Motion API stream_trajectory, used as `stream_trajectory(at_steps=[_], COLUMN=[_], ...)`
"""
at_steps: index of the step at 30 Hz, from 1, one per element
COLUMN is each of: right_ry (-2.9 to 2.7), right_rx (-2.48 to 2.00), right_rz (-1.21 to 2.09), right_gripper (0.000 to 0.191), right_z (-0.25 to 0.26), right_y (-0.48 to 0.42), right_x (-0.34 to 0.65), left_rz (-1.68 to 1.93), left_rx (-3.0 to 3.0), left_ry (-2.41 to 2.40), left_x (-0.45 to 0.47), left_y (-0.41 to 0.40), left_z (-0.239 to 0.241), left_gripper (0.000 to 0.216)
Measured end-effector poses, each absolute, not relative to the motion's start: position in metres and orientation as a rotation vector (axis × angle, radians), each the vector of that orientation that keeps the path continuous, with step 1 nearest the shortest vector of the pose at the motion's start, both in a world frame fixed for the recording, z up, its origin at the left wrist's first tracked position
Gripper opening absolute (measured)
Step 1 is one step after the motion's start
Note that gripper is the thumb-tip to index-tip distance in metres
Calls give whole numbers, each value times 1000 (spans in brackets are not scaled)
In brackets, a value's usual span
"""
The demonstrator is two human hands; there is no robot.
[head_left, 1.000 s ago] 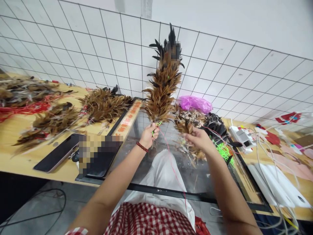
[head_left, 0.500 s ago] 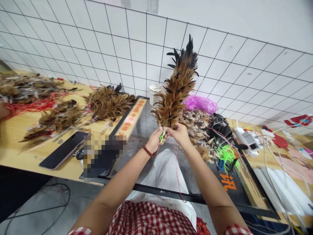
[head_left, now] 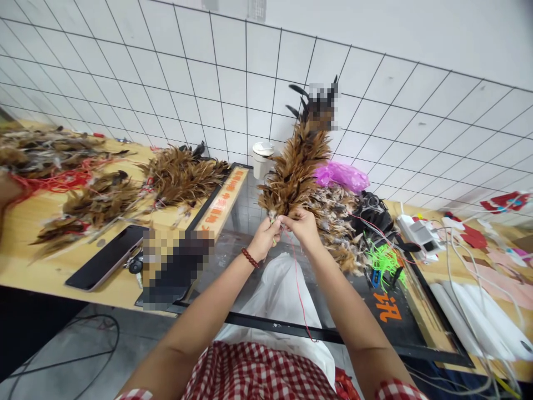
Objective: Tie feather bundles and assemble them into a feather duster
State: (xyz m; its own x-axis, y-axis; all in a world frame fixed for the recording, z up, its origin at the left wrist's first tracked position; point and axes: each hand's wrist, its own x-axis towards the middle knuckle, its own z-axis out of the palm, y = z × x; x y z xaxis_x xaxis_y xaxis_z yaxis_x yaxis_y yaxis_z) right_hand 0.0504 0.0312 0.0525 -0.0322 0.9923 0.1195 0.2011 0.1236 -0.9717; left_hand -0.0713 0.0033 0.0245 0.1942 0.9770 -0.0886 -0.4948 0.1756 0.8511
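A long bundle of brown and black feathers, like a feather duster (head_left: 297,161), leans upward from my hands toward the wall. My left hand (head_left: 263,239), wearing a beaded bracelet (head_left: 250,257), is closed around its lower end, where a bit of green shows. Close beside it, my right hand (head_left: 303,226) pinches at the base of the feathers. A red thread (head_left: 300,283) hangs from between the fingers and runs down over the white cloth (head_left: 278,283) in my lap. The exact tie point is hidden by my fingertips.
Loose feathers (head_left: 337,222) and green ties (head_left: 387,261) lie to the right, near a pink plastic bag (head_left: 341,176). A white cup (head_left: 262,161) stands behind. Leftward are feather bunches (head_left: 179,178), a phone (head_left: 106,258), keys (head_left: 135,265) and another person's hand (head_left: 8,191).
The feather duster's top has dipped slightly. My hands have drawn together at its base, and my left fingers now cover most of the green that showed before.
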Motion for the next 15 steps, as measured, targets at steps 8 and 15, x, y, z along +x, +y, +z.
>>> stream_trajectory(at_steps=[8,15], right_ry=[-1230,-1182], right_rx=[-1178,-1055], right_rz=[1185,1968], right_gripper=[44,48], right_z=[53,52], right_y=[16,-14], right_x=[54,69], left_rz=[1213,1278], left_rx=[657,817], left_ry=[705,842], left_x=[-74,-89], left_y=[-1,5], left_z=[39,48], left_gripper=[52,48])
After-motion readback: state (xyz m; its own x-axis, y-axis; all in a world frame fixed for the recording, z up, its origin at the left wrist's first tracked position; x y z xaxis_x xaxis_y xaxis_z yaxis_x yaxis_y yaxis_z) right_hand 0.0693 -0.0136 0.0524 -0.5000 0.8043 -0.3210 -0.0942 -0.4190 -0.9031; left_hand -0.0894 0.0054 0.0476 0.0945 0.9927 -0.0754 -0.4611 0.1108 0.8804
